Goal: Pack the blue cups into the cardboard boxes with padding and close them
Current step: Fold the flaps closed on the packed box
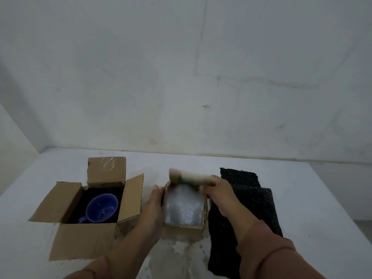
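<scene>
A blue cup (101,208) lies on dark padding inside the large open cardboard box (82,241) on the left, all flaps spread. In the middle stands a smaller cardboard box (182,230) filled to the top with clear bubble wrap (182,208); any cup inside is hidden. My left hand (154,206) presses flat against this box's left side. My right hand (216,190) grips the box's far flap (191,177), which is blurred with motion and tilted over the opening.
Dark bubble-wrap sheets (251,206) lie on the white table (312,208) just right of the small box, partly under my right forearm. A white wall rises behind the table's far edge. The table's right edge falls off near the frame's right side.
</scene>
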`<state>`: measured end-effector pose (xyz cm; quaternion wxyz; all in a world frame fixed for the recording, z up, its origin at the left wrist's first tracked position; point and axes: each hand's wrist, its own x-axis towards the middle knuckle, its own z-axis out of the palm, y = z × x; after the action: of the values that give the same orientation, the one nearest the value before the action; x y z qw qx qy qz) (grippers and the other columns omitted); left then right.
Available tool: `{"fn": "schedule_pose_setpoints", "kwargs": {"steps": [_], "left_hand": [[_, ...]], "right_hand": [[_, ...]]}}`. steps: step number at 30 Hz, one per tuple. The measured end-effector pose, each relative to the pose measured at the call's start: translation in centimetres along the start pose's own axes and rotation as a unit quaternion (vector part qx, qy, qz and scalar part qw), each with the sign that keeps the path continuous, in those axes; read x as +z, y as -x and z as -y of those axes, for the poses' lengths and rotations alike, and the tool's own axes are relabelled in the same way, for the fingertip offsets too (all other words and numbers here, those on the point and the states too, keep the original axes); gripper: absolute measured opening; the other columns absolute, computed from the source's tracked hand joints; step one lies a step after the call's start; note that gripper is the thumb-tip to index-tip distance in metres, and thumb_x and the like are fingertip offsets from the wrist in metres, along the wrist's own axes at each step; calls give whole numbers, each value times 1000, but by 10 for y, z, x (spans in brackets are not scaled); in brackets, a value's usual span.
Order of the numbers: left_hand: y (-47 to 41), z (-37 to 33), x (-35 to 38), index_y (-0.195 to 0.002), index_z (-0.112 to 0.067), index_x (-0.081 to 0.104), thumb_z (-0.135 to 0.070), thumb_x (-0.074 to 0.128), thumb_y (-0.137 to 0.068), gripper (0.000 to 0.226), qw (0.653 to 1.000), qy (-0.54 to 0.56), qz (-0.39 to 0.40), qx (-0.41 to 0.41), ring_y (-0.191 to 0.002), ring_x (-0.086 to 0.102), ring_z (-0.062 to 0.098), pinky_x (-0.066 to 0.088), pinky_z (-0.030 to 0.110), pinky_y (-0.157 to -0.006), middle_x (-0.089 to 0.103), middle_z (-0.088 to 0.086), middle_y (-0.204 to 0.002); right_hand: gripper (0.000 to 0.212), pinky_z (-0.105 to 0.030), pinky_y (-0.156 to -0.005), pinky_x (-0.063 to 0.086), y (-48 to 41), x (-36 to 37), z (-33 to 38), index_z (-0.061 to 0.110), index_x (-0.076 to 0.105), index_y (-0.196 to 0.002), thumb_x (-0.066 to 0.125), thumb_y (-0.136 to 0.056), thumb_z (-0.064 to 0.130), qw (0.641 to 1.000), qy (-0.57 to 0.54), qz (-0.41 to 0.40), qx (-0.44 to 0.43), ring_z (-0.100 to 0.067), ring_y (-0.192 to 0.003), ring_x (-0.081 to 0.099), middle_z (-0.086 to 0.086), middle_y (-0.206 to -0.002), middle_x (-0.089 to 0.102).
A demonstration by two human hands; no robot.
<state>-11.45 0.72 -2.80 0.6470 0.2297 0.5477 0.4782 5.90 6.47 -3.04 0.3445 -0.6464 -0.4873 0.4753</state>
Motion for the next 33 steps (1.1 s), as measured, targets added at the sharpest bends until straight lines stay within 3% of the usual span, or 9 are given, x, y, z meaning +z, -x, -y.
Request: {"fn": "schedule_pose_setpoints", "kwargs": {"steps": [4, 7, 10, 14, 16, 18, 24, 27, 33], "left_hand": [[8, -5, -1, -107, -16, 65, -45, 31, -100, 46, 997, 34, 51, -43, -94, 64, 27, 52, 37, -73, 69, 10, -103], [7, -4, -1, -140, -25, 42, -14, 35, -99, 43, 993, -111, 29, -27, -97, 61, 26, 56, 43, -80, 61, 1, -105], [11, -6, 3, -149, -31, 20, -6, 27, -99, 57, 970, -241, 18, 5, -99, 53, 19, 47, 29, -75, 51, 1, -127], [11, -1, 0, -152, -31, 7, -10, 24, -101, 57, 947, -317, 14, 41, -132, 36, 27, 34, 29, -91, 26, 6, -155], [11, 3, -2, -152, -30, 4, -11, 25, -102, 58, 946, -318, 29, 51, -138, 31, 25, 34, 31, -98, 23, 5, -156], [12, 8, -7, -151, -29, 3, -8, 29, -101, 60, 950, -303, 47, 61, -137, 30, 23, 34, 30, -100, 21, 3, -156], [22, 22, -19, -149, -24, 5, -19, 38, -101, 59, 953, -280, 82, 77, -117, 39, 6, 39, 22, -101, 30, -7, -145], [29, 24, -21, -145, -31, -1, -18, 42, -99, 65, 951, -268, 136, 68, -98, 37, -18, 42, -3, -73, 30, -31, -116], [20, 27, -28, -147, -25, 8, -14, 53, -95, 70, 962, -250, 104, 33, -118, 44, 17, 45, 32, -99, 36, 3, -141]], "right_hand": [[23, -3, -69, 37, 15, 3, -16, 19, 73, -83, 60, -82, 0, 985, 151, -21, -74, -12, -86, 55, 3, -89, 55], [25, 0, -69, 33, 23, 6, -19, 5, 72, -103, 53, -87, 0, 971, 207, -32, -111, -16, -96, 57, 1, -96, 51], [30, 1, -70, 29, 38, 11, -18, 5, 67, -111, 48, -88, 0, 974, 194, -46, -110, -12, -95, 51, 2, -101, 46], [9, -9, -60, 34, 57, 27, -31, 11, 52, -79, 48, -86, 10, 984, 162, -45, -62, -13, -78, 49, 0, -85, 51], [29, -12, -83, 37, 67, 35, -36, 10, 53, -118, 44, -92, 20, 986, 163, -14, -26, -18, -114, 52, -3, -127, 54], [56, -21, -111, 22, 75, 40, -38, 13, 19, -149, 39, -98, 22, 988, 156, 3, -8, -17, -143, 23, 3, -155, 20], [61, -17, -112, 15, 80, 43, -39, 18, -1, -150, 35, -100, 16, 990, 137, 12, -17, -15, -145, 16, 0, -160, 6], [64, -26, -115, 22, 80, 42, -45, 25, 0, -149, 37, -99, 17, 997, 75, 20, -12, -16, -141, 25, 1, -158, 15], [63, -46, -105, 43, 77, 36, -47, 48, 17, -143, 43, -95, 15, 992, -88, 77, 37, -18, -125, 48, 5, -144, 42]]}}
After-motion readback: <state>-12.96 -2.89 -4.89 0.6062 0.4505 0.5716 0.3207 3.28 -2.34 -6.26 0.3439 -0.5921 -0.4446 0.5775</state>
